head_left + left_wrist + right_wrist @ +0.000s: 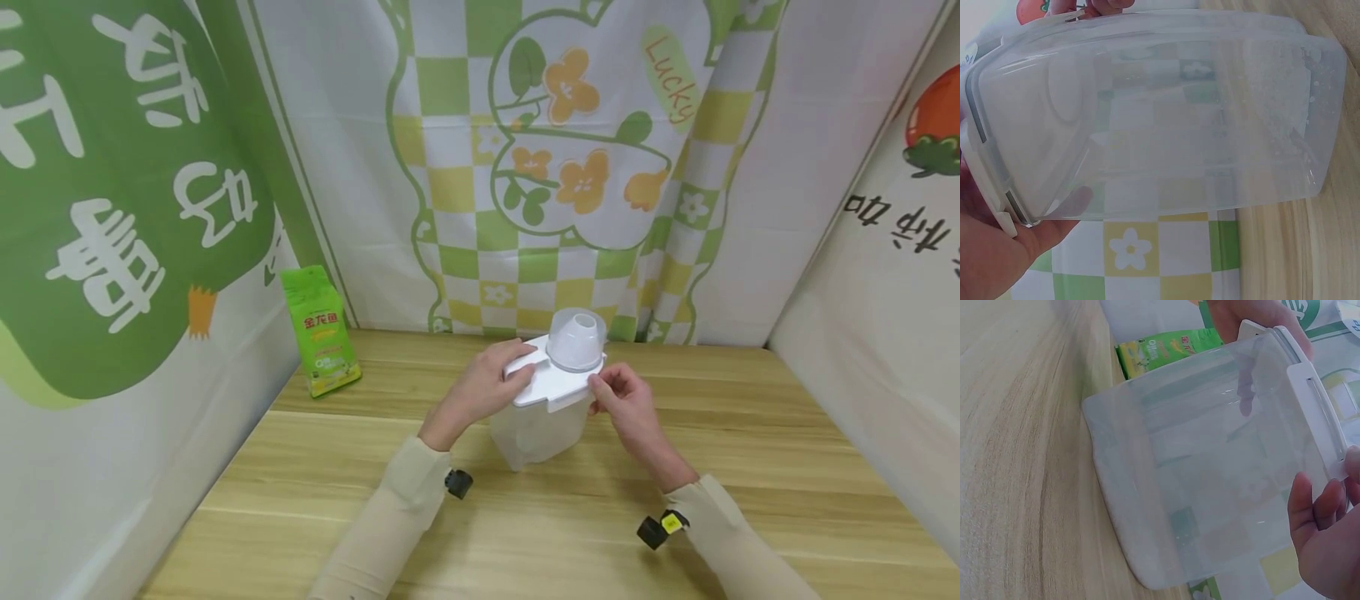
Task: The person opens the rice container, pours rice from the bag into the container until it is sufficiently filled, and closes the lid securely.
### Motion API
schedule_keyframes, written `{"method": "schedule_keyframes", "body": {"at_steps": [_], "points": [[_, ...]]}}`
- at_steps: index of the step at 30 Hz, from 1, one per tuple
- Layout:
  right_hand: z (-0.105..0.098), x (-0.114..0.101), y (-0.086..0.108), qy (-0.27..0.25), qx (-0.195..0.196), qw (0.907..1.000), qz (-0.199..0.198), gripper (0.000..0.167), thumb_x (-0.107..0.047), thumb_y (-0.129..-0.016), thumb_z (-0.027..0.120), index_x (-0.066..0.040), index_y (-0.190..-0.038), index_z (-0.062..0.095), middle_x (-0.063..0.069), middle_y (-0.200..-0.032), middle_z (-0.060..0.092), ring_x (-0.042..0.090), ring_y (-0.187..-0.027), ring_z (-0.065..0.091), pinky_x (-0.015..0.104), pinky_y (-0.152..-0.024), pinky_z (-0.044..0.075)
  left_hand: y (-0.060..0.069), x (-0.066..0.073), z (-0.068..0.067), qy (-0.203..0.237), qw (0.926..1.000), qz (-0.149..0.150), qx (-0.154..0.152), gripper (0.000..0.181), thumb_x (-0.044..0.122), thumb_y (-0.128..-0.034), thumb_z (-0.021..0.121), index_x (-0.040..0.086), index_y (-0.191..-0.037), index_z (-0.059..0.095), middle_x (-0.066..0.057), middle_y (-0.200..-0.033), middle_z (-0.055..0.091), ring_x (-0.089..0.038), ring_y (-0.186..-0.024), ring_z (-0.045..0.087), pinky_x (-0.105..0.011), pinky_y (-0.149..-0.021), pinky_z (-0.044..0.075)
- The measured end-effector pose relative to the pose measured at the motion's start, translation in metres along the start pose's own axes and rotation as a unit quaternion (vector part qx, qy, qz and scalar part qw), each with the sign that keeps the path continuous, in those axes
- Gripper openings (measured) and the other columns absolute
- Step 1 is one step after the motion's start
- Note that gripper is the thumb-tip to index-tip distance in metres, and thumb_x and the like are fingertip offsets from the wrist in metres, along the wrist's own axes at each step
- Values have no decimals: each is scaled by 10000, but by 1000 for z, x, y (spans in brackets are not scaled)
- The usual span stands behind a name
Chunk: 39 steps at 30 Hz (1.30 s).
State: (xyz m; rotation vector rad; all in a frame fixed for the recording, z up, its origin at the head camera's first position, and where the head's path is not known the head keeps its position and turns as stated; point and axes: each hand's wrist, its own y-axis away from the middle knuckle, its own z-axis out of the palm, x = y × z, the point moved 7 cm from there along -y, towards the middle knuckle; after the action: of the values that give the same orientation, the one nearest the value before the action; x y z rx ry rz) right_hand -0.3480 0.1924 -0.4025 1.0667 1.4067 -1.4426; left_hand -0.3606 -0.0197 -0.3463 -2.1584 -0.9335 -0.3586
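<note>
Container (543,433): clear-walled, deep and narrow, standing upright on the desk (420,392), just in from the middle of the far edge; pale specks show near its base in the left wrist view, though whether inside or on the wall cannot be told.
Lid (558,385): white, seated across the container's mouth, with a projecting rim on the side nearest the wearer.
Cup (588,354): clear, domed, mouth down on the lid, toward the desk's far edge.
Left hand (486,385): gripping the lid at its left end, thumb and fingers bent about it.
Right hand (632,410): pinching the lid's right edge, thumb uppermost, the other fingers curled below beside the clear wall.
Bag (322,333): bright green with red characters and a yellow base band, upright near the desk's far left corner, well apart from the container.
Wrist cameras (458,483): small black units, one at each beige sleeve (390,517); the right one bears a yellow patch.
Curtain (442,187): green, yellow and white checks with orange flowers and the word "Lucky", hanging behind the far edge.
Side hangings (52,275): green shape with white characters beyond the left edge; red tomato print beyond the right.
</note>
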Motion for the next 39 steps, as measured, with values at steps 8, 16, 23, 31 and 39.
{"method": "schedule_keyframes", "body": {"at_steps": [8,16,23,31,39], "points": [[1,0,-1,-167,-99,9998,-43,204,-120,-957,630,38,-941,501,-61,-798,549,71,-678,524,198,-597,530,0,0,0,78,9999,-86,-42,342,236,-955,583,59,-1239,650,-177,-1348,605,-348,-1321,517,-472,-1105,419],[2,0,-1,-258,-128,9995,-89,161,-97,-961,617,10,-912,507,-55,-780,556,69,-663,537,192,-583,530,0,-1,1,56,9998,-165,-67,352,255,-959,578,69,-1249,648,-167,-1359,601,-339,-1330,510,-476,-1111,412],[3,-1,-1,-303,-238,9992,-89,170,-106,-969,602,26,-922,506,-58,-786,556,74,-681,546,197,-590,530,0,-3,1,61,9997,-221,-87,361,276,-962,573,84,-1260,646,-157,-1372,593,-327,-1340,502,-474,-1118,404],[3,-3,-1,-331,-365,9988,20,125,-109,-984,581,-48,-895,518,-45,-777,553,88,-646,553,222,-578,529,1,-1,0,68,9998,-170,-60,355,255,-954,579,73,-1251,649,-166,-1361,600,-335,-1336,506,-480,-1113,408],[4,-2,0,-682,-581,9956,269,135,-116,-995,565,-116,-872,510,-45,-773,556,78,-653,559,218,-570,523,1,2,-1,73,9999,-87,-39,345,242,-951,586,63,-1237,656,-164,-1341,615,-342,-1323,517,-481,-1104,418]]}}
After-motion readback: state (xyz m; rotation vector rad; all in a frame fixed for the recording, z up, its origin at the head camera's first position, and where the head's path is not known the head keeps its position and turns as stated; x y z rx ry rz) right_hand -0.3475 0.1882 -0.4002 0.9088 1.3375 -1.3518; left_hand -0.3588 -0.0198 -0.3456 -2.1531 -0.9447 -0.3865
